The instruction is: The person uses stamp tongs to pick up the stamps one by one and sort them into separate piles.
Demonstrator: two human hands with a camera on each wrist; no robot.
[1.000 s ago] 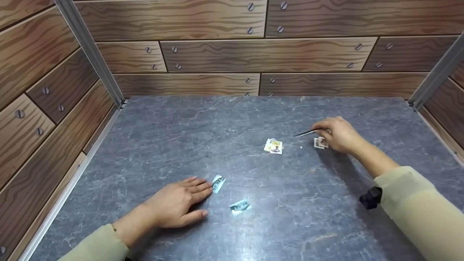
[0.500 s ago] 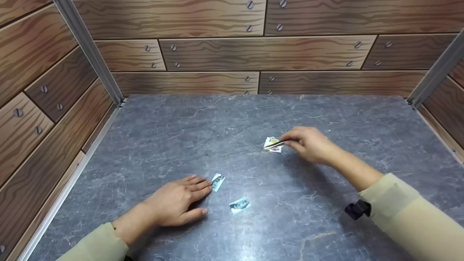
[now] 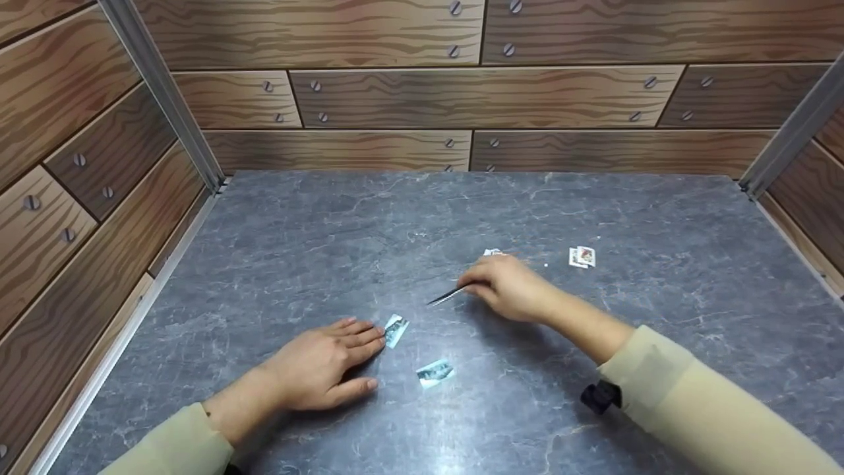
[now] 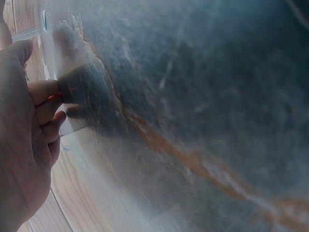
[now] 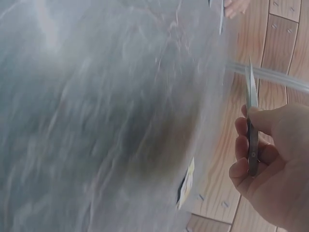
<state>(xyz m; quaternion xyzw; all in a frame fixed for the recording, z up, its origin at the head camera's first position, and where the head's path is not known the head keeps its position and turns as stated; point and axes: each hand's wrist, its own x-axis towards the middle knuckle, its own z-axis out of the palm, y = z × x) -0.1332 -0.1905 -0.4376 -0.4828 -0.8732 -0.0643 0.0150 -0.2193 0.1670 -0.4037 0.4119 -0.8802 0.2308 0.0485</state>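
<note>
My left hand [image 3: 323, 366] lies flat on the table, fingers straight, fingertips at the edge of a teal stamp [image 3: 396, 332]. A second teal stamp [image 3: 436, 374] lies just right of its thumb. Between thumb and fingers, my right hand [image 3: 504, 287] pinches slim metal tweezers [image 3: 445, 295], which point left and down toward the teal stamps. Nothing shows between the tips of the tweezers [image 5: 252, 92] in the right wrist view. Behind that hand, a small group of stamps [image 3: 492, 252] is mostly hidden; a yellowish stamp [image 5: 187, 186] appears low in the right wrist view.
Two overlapping stamps [image 3: 582, 256] lie at the right, with tiny white specks [image 3: 546, 265] nearby. The dark marbled table [image 3: 316, 237] is bounded by wood-patterned walls [image 3: 382, 99] and grey metal corner posts [image 3: 161, 92].
My right hand has carried the tweezers from the stamp pair at the right, across the middle group, to the left and nearer. The left hand has stayed in place.
</note>
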